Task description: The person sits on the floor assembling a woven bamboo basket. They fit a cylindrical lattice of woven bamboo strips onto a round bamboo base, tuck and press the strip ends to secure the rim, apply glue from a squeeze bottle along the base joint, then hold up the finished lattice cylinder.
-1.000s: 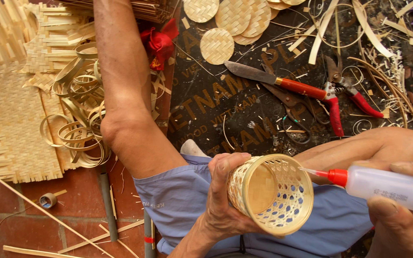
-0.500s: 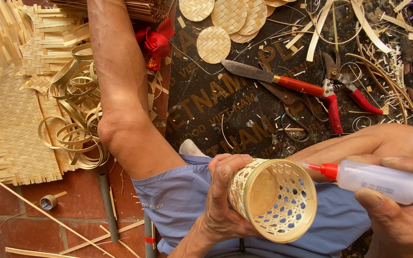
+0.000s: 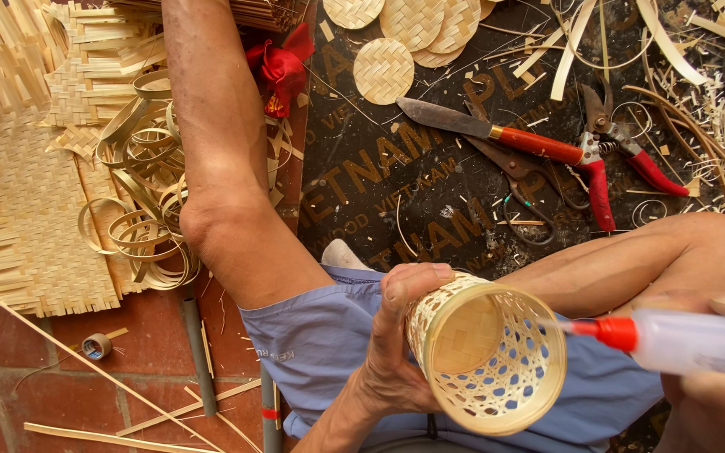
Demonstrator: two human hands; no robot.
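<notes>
Glue bottle (image 3: 698, 342) tip nearer basket (image 3: 488, 352) rim

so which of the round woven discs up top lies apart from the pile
The woven disc lying lowest and furthest left, alone on the dark mat. The other discs overlap one another in a pile at the picture's top edge.

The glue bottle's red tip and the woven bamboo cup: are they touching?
Touching, as far as the head view shows: the red-capped squeeze bottle in the right hand has its thin nozzle meeting the rim of the woven bamboo cup, which the left hand grips.
</notes>
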